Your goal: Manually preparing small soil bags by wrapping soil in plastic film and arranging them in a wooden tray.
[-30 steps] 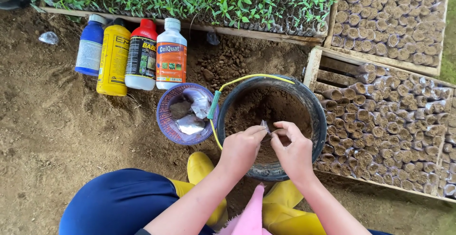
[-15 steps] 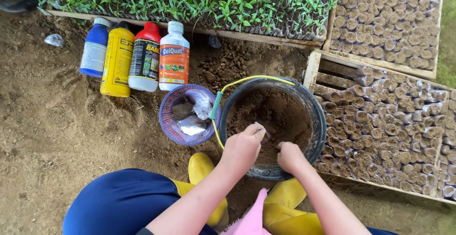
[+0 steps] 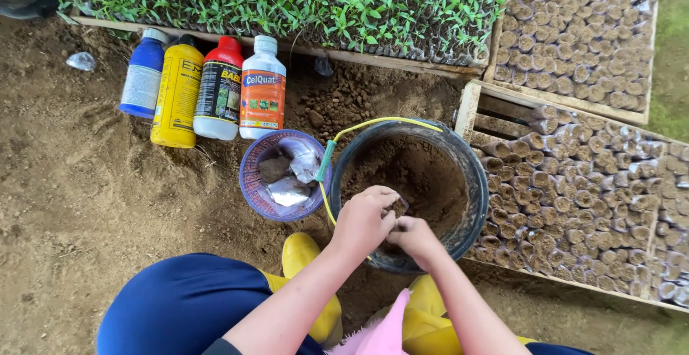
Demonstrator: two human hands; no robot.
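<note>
Both of my hands are together over the near rim of a black bucket (image 3: 474,183) half full of brown soil (image 3: 423,175). My left hand (image 3: 364,220) is curled with its fingers pinching a small clear plastic bag (image 3: 399,205) that holds some soil. My right hand (image 3: 414,238) is closed beside it, touching the left hand and the same small bag. A yellow cord with a green handle (image 3: 326,160) runs along the bucket's left rim.
A purple bowl (image 3: 252,183) with foil packets sits left of the bucket. Behind stand blue (image 3: 142,73), yellow (image 3: 176,93), red-capped (image 3: 219,89) and white (image 3: 262,88) bottles. Green seedlings (image 3: 287,0) fill a far tray; wooden crates of soil-filled bags (image 3: 581,175) lie right. My yellow boots (image 3: 305,254) are below.
My hands came from apart over the soil back to the bucket's near rim. They now meet around the small bag. The view shifted slightly.
</note>
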